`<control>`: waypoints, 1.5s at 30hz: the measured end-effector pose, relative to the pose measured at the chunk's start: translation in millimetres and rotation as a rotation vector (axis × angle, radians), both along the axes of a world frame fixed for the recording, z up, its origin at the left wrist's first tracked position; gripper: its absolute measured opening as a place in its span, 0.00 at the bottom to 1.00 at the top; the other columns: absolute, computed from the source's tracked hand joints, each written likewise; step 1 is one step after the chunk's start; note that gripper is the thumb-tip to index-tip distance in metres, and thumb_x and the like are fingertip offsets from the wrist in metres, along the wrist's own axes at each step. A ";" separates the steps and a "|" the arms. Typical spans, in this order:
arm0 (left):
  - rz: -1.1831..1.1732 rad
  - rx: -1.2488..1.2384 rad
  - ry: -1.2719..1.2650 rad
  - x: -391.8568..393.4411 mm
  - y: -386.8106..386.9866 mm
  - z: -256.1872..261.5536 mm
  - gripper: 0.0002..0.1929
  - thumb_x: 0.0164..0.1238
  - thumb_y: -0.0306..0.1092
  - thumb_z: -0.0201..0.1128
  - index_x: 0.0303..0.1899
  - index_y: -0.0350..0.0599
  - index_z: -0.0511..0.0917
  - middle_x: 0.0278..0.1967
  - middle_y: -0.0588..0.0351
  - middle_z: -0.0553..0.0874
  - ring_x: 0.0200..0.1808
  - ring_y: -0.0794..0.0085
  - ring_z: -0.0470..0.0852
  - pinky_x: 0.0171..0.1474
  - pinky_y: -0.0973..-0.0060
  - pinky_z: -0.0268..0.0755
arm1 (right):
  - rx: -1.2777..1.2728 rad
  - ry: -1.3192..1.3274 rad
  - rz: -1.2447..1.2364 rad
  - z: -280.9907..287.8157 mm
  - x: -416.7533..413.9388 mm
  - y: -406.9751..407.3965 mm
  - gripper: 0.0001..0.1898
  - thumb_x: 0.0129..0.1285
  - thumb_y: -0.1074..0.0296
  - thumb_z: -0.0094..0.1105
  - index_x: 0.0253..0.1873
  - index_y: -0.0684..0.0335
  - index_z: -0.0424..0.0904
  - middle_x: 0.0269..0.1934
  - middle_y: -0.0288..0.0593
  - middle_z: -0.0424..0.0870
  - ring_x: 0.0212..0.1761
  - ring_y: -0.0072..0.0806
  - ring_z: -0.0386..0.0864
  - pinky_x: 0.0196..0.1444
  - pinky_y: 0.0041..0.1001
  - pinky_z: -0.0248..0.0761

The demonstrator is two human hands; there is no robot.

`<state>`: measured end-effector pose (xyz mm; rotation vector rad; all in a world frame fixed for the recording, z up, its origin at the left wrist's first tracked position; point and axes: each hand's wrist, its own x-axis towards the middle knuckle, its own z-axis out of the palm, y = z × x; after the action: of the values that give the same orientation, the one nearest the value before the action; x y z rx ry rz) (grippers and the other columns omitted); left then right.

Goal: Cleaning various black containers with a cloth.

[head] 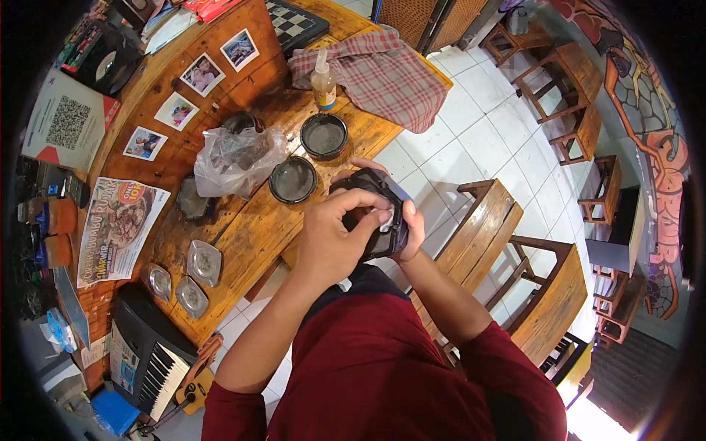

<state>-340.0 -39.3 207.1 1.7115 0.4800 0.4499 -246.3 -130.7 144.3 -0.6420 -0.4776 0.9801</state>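
In front of my torso, my right hand (411,226) supports a black ashtray (380,246) with an angular rim, its fingers wrapped around the far side. My left hand (336,226) reaches over it and pinches a white wad (388,221), which looks like tissue, against the inner wall. Part of the ashtray is hidden by my fingers. Two round black ashtrays (293,179) (324,136) stand on the wooden table (259,226) just beyond. Farther left lies a dark angular ashtray (194,199), beside a crumpled clear plastic bag (240,162).
Three clear glass dishes (204,263) sit at the table's near left. A pump bottle (324,85) and a plaid cloth (386,77) are at the far end. An electronic keyboard (146,358) and a guitar (196,391) stand lower left. Wooden benches (480,226) occupy the tiled floor at right.
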 end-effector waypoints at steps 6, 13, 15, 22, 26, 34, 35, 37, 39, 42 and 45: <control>-0.289 0.551 0.002 -28.3 26.4 7.0 0.06 0.58 0.29 0.73 0.36 0.51 0.85 0.33 0.63 0.88 0.38 0.66 0.81 0.45 0.66 0.67 | 0.006 0.045 0.043 7.1 1.4 1.4 0.53 0.61 0.29 0.53 0.78 0.70 0.55 0.67 0.59 0.73 0.70 0.45 0.74 0.74 0.41 0.66; 0.051 0.834 -0.026 -30.6 32.0 -6.3 0.06 0.57 0.29 0.73 0.36 0.51 0.86 0.30 0.65 0.85 0.37 0.67 0.80 0.44 0.65 0.64 | 0.012 0.136 0.036 5.3 -23.6 15.3 0.43 0.71 0.38 0.46 0.77 0.69 0.58 0.68 0.57 0.73 0.69 0.40 0.74 0.73 0.36 0.66; 0.142 0.622 -0.026 -34.2 19.0 -5.9 0.05 0.58 0.30 0.73 0.36 0.51 0.87 0.28 0.64 0.83 0.36 0.68 0.79 0.44 0.65 0.64 | 0.035 -0.030 0.079 3.6 -24.9 19.8 0.42 0.71 0.38 0.46 0.77 0.70 0.58 0.67 0.56 0.74 0.68 0.39 0.74 0.73 0.36 0.65; 0.123 0.272 0.134 -93.8 45.2 -12.8 0.04 0.63 0.31 0.74 0.38 0.47 0.89 0.32 0.61 0.88 0.33 0.71 0.80 0.47 0.69 0.66 | -0.291 -0.668 -0.115 12.4 28.8 -8.0 0.43 0.60 0.44 0.65 0.74 0.67 0.62 0.66 0.53 0.74 0.68 0.41 0.73 0.72 0.39 0.65; 0.287 -0.050 0.142 -139.5 70.9 -30.2 0.04 0.66 0.28 0.73 0.40 0.41 0.88 0.36 0.60 0.90 0.37 0.79 0.81 0.44 0.76 0.68 | -0.632 -1.581 -0.054 18.4 86.1 -62.6 0.39 0.56 0.51 0.74 0.68 0.64 0.67 0.62 0.57 0.74 0.66 0.52 0.72 0.69 0.43 0.66; 0.347 -0.189 0.223 -171.7 67.3 -54.5 0.05 0.67 0.27 0.73 0.41 0.38 0.87 0.38 0.60 0.90 0.37 0.82 0.80 0.42 0.80 0.68 | -0.783 -1.534 -0.220 31.3 94.3 -84.9 0.37 0.56 0.50 0.73 0.64 0.64 0.69 0.53 0.50 0.77 0.57 0.42 0.78 0.65 0.39 0.69; 0.325 -0.233 0.191 -169.4 65.0 -55.2 0.05 0.67 0.28 0.73 0.41 0.38 0.87 0.38 0.60 0.90 0.37 0.82 0.80 0.42 0.80 0.68 | -0.829 -1.714 -0.100 24.2 90.2 -84.7 0.36 0.56 0.50 0.73 0.64 0.64 0.69 0.53 0.51 0.77 0.57 0.42 0.78 0.65 0.39 0.69; 0.350 -0.259 0.153 -167.5 65.0 -53.0 0.06 0.67 0.28 0.73 0.41 0.38 0.87 0.38 0.60 0.90 0.37 0.82 0.79 0.41 0.80 0.68 | -0.814 -1.797 -0.105 17.7 84.8 -79.5 0.36 0.56 0.51 0.73 0.64 0.65 0.69 0.54 0.51 0.77 0.58 0.44 0.78 0.64 0.38 0.69; 0.281 -0.118 0.181 -173.5 65.6 -44.8 0.06 0.66 0.29 0.73 0.41 0.39 0.88 0.38 0.60 0.90 0.36 0.82 0.78 0.42 0.80 0.68 | -0.758 -1.280 -0.387 27.1 76.7 -79.5 0.37 0.56 0.51 0.73 0.65 0.65 0.69 0.56 0.51 0.76 0.59 0.43 0.77 0.65 0.37 0.69; 0.338 -0.191 0.231 -188.5 63.4 -59.6 0.06 0.66 0.29 0.73 0.41 0.40 0.88 0.39 0.60 0.91 0.37 0.82 0.78 0.43 0.78 0.69 | -0.765 -1.154 -0.286 16.0 61.6 -66.1 0.36 0.57 0.52 0.74 0.65 0.64 0.69 0.56 0.50 0.76 0.59 0.39 0.76 0.65 0.35 0.68; 0.283 -0.247 0.189 -187.6 54.9 -66.2 0.06 0.68 0.29 0.72 0.42 0.39 0.88 0.39 0.59 0.90 0.40 0.82 0.81 0.47 0.79 0.71 | -0.617 -0.954 -0.121 -18.9 32.9 -43.4 0.38 0.58 0.50 0.76 0.67 0.63 0.69 0.60 0.47 0.75 0.63 0.34 0.74 0.68 0.35 0.66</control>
<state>-527.6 15.6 141.0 1.4584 0.8862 0.4129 -213.4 -174.1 125.4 -1.6988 -0.9622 0.6454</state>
